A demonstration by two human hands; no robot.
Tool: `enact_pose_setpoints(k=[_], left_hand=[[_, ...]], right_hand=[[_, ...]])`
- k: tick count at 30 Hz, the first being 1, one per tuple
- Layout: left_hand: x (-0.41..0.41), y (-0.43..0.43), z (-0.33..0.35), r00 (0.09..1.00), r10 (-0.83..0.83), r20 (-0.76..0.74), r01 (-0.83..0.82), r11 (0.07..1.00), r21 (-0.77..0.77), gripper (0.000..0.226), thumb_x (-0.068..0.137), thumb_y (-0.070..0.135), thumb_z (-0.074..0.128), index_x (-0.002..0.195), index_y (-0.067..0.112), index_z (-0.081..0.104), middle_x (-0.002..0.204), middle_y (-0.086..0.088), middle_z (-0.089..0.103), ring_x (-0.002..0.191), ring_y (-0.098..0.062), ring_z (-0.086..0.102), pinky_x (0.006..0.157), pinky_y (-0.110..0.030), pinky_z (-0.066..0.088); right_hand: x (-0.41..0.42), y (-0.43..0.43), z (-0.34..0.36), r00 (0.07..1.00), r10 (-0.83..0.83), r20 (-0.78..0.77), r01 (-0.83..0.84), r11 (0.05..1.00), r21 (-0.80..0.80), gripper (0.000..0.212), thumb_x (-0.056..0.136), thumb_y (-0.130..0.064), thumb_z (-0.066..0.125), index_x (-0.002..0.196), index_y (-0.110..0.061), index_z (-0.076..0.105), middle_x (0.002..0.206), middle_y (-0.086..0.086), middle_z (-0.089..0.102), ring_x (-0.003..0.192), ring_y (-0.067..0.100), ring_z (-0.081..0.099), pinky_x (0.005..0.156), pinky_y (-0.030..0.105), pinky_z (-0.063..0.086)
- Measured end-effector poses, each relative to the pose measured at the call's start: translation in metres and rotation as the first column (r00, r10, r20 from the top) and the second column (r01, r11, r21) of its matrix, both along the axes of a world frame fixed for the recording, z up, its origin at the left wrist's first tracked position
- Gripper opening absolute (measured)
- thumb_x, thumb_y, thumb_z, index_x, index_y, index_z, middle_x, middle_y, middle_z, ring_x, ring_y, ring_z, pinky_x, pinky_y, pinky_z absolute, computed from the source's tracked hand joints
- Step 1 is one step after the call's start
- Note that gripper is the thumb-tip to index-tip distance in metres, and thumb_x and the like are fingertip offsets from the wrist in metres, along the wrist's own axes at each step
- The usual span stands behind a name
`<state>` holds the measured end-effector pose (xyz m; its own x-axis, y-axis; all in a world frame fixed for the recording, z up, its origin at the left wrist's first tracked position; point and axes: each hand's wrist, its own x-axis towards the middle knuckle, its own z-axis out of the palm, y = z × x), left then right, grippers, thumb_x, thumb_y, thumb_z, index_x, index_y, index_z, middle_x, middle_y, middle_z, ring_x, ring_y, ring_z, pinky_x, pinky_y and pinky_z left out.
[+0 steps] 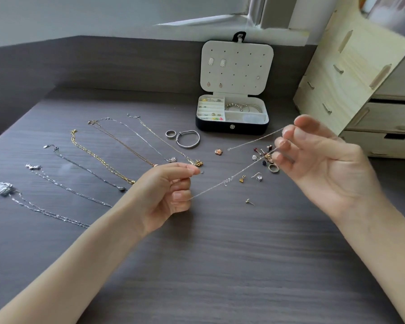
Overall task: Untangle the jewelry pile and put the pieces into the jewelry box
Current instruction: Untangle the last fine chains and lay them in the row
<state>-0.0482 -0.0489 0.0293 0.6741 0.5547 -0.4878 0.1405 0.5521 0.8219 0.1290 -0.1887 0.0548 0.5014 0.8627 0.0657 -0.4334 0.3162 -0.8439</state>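
A thin silver chain [234, 177] stretches above the desk between both hands. My left hand [168, 190] pinches its lower end at centre. My right hand [313, 157] pinches the upper part, and a loose end [250, 142] trails left from those fingers. The jewelry box [233, 126] stands open at the back, with earrings on its lid and rings and bangles in its compartments. Several necklaces [98, 157] lie fanned out in straight lines on the left. Small earrings and charms [260, 160] are scattered under my right hand.
A silver ring [170, 134] and a bangle [188, 139] lie in front of the box. A single stud [249, 202] sits near the desk's centre. A pale wooden drawer unit [360, 90] stands at the right, close to my right hand. The dark wood desk [208, 265] continues toward me.
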Motion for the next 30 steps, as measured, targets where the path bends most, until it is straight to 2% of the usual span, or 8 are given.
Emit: enact_pose_setpoints(k=[4, 9, 15, 19, 22, 26, 28, 30], left_hand=[[-0.008, -0.004, 0.009, 0.992, -0.075, -0.098, 0.087, 0.988, 0.130, 0.015, 0.089, -0.002, 0.046, 0.083, 0.009, 0.055, 0.044, 0.002, 0.034, 0.033, -0.010, 0.034, 0.040, -0.015, 0.018], [-0.019, -0.019, 0.010, 0.954, -0.191, -0.232, 0.232, 0.959, 0.166, 0.018, 0.090, -0.002, 0.040, 0.098, 0.005, 0.055, 0.059, -0.011, 0.061, 0.047, -0.020, 0.060, 0.041, -0.018, 0.034], [-0.029, -0.028, 0.014, 0.956, -0.183, -0.228, 0.190, 0.982, 0.009, 0.023, 0.088, -0.005, 0.040, 0.106, -0.003, 0.055, 0.092, -0.022, 0.071, 0.073, -0.028, 0.071, 0.047, -0.024, 0.053], [-0.034, -0.029, 0.024, 0.923, -0.215, -0.320, 0.266, 0.955, 0.127, 0.020, 0.091, 0.004, 0.049, 0.103, -0.005, 0.062, 0.092, -0.019, 0.072, 0.079, -0.027, 0.072, 0.047, -0.026, 0.054], [-0.034, -0.029, 0.032, 0.830, -0.246, -0.500, 0.447, 0.831, 0.333, 0.019, 0.093, 0.012, 0.052, 0.098, 0.004, 0.068, 0.091, -0.009, 0.074, 0.083, -0.024, 0.072, 0.048, -0.025, 0.054], [-0.024, -0.020, 0.040, 0.712, -0.223, -0.666, 0.632, 0.616, 0.470, 0.020, 0.097, 0.022, 0.046, 0.095, 0.024, 0.066, 0.094, 0.003, 0.070, 0.081, -0.019, 0.071, 0.045, -0.020, 0.048], [-0.020, -0.013, 0.038, 0.662, -0.183, -0.727, 0.695, 0.512, 0.505, 0.019, 0.097, 0.025, 0.046, 0.095, 0.025, 0.065, 0.092, 0.007, 0.070, 0.074, -0.014, 0.071, 0.044, -0.018, 0.045], [-0.017, -0.004, 0.033, 0.621, -0.096, -0.778, 0.745, 0.380, 0.547, 0.019, 0.096, 0.024, 0.047, 0.094, 0.023, 0.065, 0.089, 0.006, 0.072, 0.071, -0.013, 0.071, 0.051, -0.020, 0.046]], right_hand=[[-0.003, -0.035, 0.000, 0.976, 0.037, 0.214, 0.029, 0.955, -0.297, 0.017, 0.052, -0.017, 0.074, 0.069, -0.016, 0.073, 0.066, 0.004, 0.066, 0.056, 0.012, 0.056, 0.051, 0.020, 0.047], [-0.014, -0.070, -0.015, 0.832, 0.234, 0.504, 0.169, 0.757, -0.631, 0.016, 0.079, 0.010, 0.063, 0.077, -0.005, 0.069, 0.067, 0.012, 0.070, 0.052, 0.011, 0.054, 0.044, 0.019, 0.041], [-0.019, -0.093, -0.016, 0.810, 0.265, 0.523, 0.232, 0.675, -0.701, 0.014, 0.088, -0.002, 0.060, 0.099, -0.010, 0.064, 0.074, 0.012, 0.073, 0.053, 0.018, 0.063, 0.039, 0.022, 0.044], [-0.022, -0.102, -0.011, 0.780, 0.248, 0.574, 0.311, 0.643, -0.700, 0.021, 0.093, -0.009, 0.056, 0.109, -0.022, 0.057, 0.074, 0.007, 0.073, 0.051, 0.022, 0.065, 0.037, 0.026, 0.044], [-0.017, -0.105, -0.009, 0.622, 0.372, 0.689, 0.445, 0.555, -0.703, 0.018, 0.095, -0.015, 0.053, 0.106, -0.028, 0.057, 0.064, 0.001, 0.071, 0.048, 0.016, 0.063, 0.041, 0.024, 0.042], [-0.001, -0.101, -0.009, 0.346, 0.471, 0.812, 0.710, 0.435, -0.554, 0.012, 0.090, -0.021, 0.059, 0.083, -0.029, 0.065, 0.058, -0.010, 0.067, 0.061, 0.005, 0.061, 0.071, 0.025, 0.046], [0.007, -0.098, -0.009, 0.277, 0.501, 0.820, 0.750, 0.421, -0.511, 0.014, 0.087, -0.022, 0.063, 0.077, -0.031, 0.064, 0.068, -0.014, 0.065, 0.081, 0.011, 0.060, 0.078, 0.027, 0.043], [0.012, -0.097, -0.010, 0.271, 0.564, 0.780, 0.725, 0.413, -0.551, 0.015, 0.084, -0.024, 0.067, 0.072, -0.032, 0.064, 0.075, -0.014, 0.063, 0.086, 0.013, 0.060, 0.076, 0.026, 0.043]])
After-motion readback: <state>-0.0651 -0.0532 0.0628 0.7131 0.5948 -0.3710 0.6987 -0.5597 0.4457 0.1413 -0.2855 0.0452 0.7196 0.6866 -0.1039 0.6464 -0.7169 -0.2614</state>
